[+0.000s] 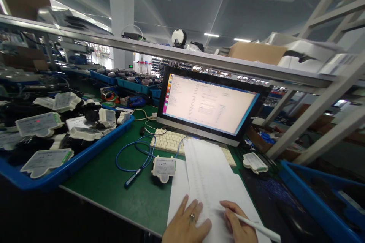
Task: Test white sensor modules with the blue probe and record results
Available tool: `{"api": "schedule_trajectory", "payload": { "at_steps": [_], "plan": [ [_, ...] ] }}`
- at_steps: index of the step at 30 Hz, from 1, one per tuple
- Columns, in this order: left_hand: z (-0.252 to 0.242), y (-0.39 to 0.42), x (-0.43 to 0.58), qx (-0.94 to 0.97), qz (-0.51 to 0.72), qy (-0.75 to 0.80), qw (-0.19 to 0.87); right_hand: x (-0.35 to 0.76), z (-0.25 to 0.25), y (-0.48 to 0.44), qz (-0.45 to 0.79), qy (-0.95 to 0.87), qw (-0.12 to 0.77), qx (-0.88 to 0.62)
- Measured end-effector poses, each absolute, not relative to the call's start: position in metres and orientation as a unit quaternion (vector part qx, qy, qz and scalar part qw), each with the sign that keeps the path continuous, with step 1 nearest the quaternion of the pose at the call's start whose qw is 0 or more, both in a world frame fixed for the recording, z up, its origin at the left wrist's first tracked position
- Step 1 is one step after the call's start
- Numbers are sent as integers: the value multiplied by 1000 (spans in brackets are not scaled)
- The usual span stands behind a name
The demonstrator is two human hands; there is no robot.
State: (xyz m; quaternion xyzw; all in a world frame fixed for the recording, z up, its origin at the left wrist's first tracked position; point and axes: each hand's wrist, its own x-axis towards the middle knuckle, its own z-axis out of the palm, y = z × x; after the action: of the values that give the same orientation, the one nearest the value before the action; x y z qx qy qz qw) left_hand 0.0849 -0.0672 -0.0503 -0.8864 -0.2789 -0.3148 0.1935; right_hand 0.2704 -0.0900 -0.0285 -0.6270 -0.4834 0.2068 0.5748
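My left hand (186, 222) lies flat on white paper sheets (209, 167), its fingers spread and a ring on one of them. To its right, my right hand (238, 222) pinches a white pen (258, 228), whose tip end is at the paper. Faint rows of writing run down the sheets, too blurred to read. Just beyond my left hand sits a white-cased module (164, 168) with a printed label and a green edge. Beside it lies a coiled blue cable (134, 152) ending in a dark blue probe-like piece (133, 178).
A lit monitor (211, 102) stands behind a cream keyboard (169, 140) partly covered by the paper. On the left, a blue bin (94, 150) holds several similar modules. Another blue bin (313, 197) and a single module (255, 162) are at right. A shelf (159, 50) crosses above.
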Motion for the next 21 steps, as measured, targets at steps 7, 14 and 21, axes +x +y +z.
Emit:
{"api": "schedule_trajectory", "payload": {
  "at_steps": [7, 14, 21],
  "plan": [
    [-6, -87, 68, -932, -191, -303, -58, 263, 3, -90, 291, -461, 567, -618],
    [-2, -88, 70, -927, -199, -306, -82, 259, -1, -100, 238, -504, 503, -661],
    [-3, -88, 70, -926, -205, -305, -83, 253, 1, -100, 209, -538, 464, -672]
  ]
}}
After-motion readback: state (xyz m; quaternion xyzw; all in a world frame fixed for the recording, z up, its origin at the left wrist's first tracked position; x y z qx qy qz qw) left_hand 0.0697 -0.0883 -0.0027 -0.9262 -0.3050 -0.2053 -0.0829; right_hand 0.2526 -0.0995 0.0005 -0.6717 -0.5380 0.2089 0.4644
